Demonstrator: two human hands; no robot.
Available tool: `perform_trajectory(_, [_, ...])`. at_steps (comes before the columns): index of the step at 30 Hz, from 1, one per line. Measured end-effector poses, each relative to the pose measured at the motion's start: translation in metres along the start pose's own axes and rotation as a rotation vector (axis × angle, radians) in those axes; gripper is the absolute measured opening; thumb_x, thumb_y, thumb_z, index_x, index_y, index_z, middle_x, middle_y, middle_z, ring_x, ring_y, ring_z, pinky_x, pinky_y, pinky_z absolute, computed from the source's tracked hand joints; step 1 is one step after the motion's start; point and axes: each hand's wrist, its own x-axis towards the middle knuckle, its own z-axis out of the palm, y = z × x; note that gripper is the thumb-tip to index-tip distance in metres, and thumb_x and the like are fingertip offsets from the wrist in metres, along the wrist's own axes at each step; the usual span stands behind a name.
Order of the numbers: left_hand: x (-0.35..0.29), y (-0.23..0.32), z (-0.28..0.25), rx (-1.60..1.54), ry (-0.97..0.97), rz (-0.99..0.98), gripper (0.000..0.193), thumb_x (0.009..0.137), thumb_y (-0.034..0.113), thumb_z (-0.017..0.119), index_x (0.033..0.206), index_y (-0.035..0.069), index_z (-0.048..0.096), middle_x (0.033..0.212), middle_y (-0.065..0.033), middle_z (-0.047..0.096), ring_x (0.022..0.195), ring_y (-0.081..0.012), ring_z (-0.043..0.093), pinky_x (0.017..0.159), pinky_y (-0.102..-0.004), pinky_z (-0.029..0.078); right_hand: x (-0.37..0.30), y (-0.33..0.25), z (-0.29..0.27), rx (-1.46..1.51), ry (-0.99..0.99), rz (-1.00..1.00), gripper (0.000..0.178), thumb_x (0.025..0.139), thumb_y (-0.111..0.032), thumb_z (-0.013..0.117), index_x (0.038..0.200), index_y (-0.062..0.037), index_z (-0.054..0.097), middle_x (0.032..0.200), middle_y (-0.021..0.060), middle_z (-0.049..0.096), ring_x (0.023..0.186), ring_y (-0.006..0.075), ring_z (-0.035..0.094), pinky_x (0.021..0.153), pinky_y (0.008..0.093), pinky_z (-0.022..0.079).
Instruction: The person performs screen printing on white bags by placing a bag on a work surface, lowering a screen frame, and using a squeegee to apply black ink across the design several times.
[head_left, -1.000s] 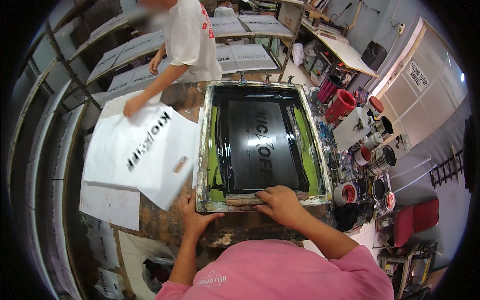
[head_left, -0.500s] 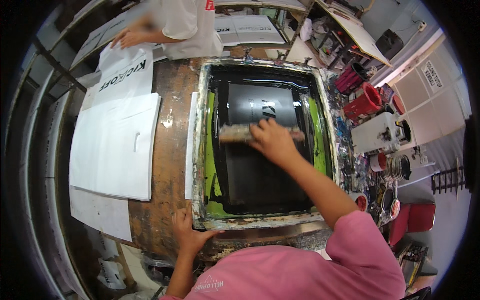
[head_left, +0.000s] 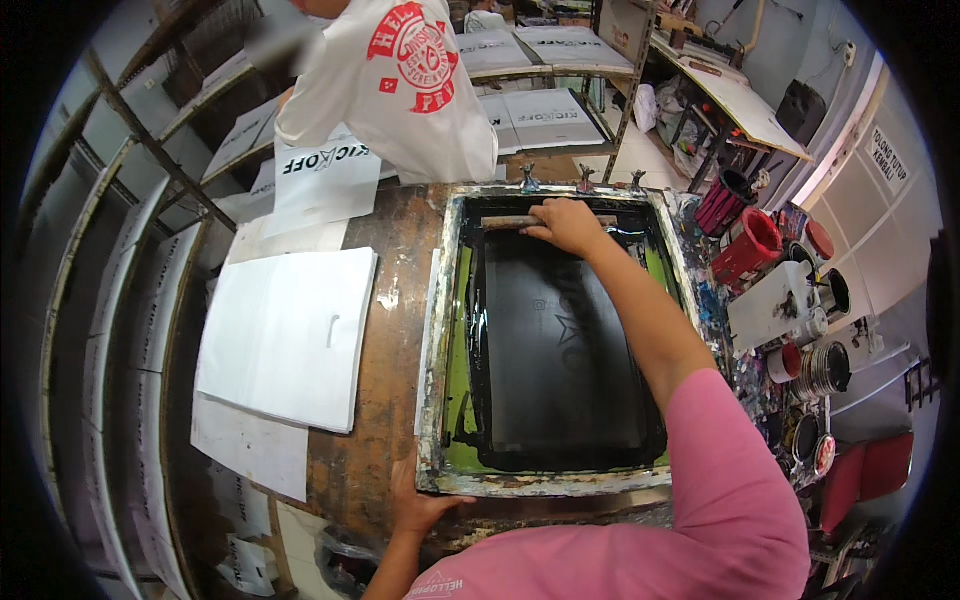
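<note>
My right hand (head_left: 566,228) is closed around the wooden handle of a squeegee (head_left: 506,222), which lies crosswise near the far end of a screen-printing screen (head_left: 560,400). Black ink coats the mesh, with green strips along the sides, and a faint logo shows through its middle. At the near left corner of the screen's ink-stained frame (head_left: 432,440), my left hand (head_left: 422,502) rests with its thumb stretched along the near edge and its fingers apart from it. What lies beneath the screen is mostly hidden; a white edge shows along its left.
Left of the screen, a stack of white bags (head_left: 285,340) sits on the wooden table (head_left: 385,330). Beyond it, a co-worker in a white shirt (head_left: 400,90) stands by a printed bag (head_left: 325,185). Ink tubs (head_left: 748,245) crowd the right side; racks (head_left: 120,300) stand left.
My right hand has pushed the squeegee away to the far end of the screen. The co-worker has turned and moved, and the printed bag has shifted. My view has tilted up.
</note>
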Motion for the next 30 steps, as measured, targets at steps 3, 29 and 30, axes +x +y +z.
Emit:
perform_trajectory(3, [-0.003, -0.008, 0.005, 0.049, 0.052, 0.093, 0.132, 0.047, 0.060, 0.104, 0.153, -0.003, 0.057, 0.126, -0.0231, 0.071, 0.115, -0.0417, 0.065, 0.100, -0.0518, 0.052, -0.030, -0.019, 0.011, -0.091, -0.015, 0.032, 0.044, 0.099, -0.057, 0.068, 0.113, -0.0146, 0.070, 0.105, 0.0118, 0.070, 0.102, 0.0350, 0.071, 0.080, 0.0514, 0.060])
perform_trajectory(29, [0.078, 0.129, -0.042, -0.687, 0.353, 0.501, 0.105, 0.098, 0.054, 0.080, 0.171, 0.001, 0.027, 0.145, -0.0147, 0.052, 0.133, -0.0274, 0.055, 0.116, -0.0434, 0.044, -0.206, -0.241, -0.265, -0.199, 0.452, 0.041, 0.030, 0.094, -0.038, 0.071, 0.101, -0.0087, 0.067, 0.090, 0.0113, 0.062, 0.093, 0.0311, 0.063, 0.090, 0.0506, 0.041])
perform_trajectory(30, [0.080, 0.127, -0.035, -0.565, 0.324, 0.469, 0.105, 0.099, 0.056, 0.078, 0.172, 0.001, 0.026, 0.157, -0.0215, 0.043, 0.144, -0.0338, 0.046, 0.122, -0.0496, 0.035, -0.197, -0.238, -0.272, -0.207, 0.494, 0.022, 0.030, 0.096, -0.038, 0.070, 0.100, -0.0086, 0.067, 0.089, 0.0109, 0.062, 0.091, 0.0307, 0.063, 0.088, 0.0498, 0.040])
